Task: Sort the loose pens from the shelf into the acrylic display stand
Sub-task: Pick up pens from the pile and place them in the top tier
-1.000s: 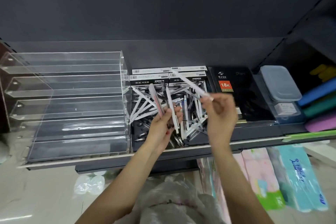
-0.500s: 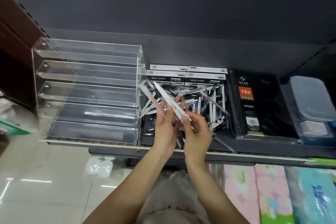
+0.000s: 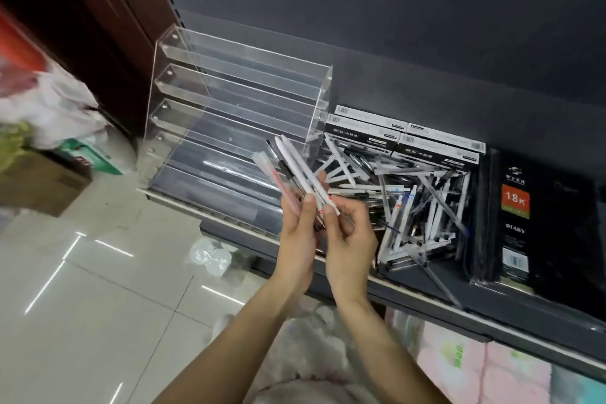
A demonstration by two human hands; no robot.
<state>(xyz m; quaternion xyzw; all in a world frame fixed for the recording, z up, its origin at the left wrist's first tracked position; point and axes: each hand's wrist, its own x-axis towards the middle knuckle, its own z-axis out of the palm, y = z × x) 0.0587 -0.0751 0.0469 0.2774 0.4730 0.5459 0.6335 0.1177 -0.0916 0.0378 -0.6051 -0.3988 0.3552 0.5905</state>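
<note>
- Left hand [image 3: 296,236]: mine, fingers curled round a fan of pens [image 3: 295,170], tips pointing up and left toward the stand.
- Right hand [image 3: 351,239]: mine, pressed close against the left, fingertips pinching the lower ends of the same fan; the two hands were together on one bundle.
- Fan of pens: several white barrels, one clear barrel with a red core, at least one dark-clipped; held in the air in front of the shelf edge [image 3: 210,216], touching no tier.
- Acrylic display stand [image 3: 236,102]: stepped clear tiers at the left of the shelf; every tier I could see held no pens.
- Loose pile of pens [image 3: 416,203]: just right of the stand, heaped in front of the pen boxes [image 3: 403,138]; a black diary [image 3: 537,216] lay beside it.
- Step in hand, as I judged it: squaring up and sorting the gathered bundle by kind; filling not yet begun.
- Next move called for: separate one kind, carry it left, lay it lengthwise in a tier without letting the rest slip.
</note>
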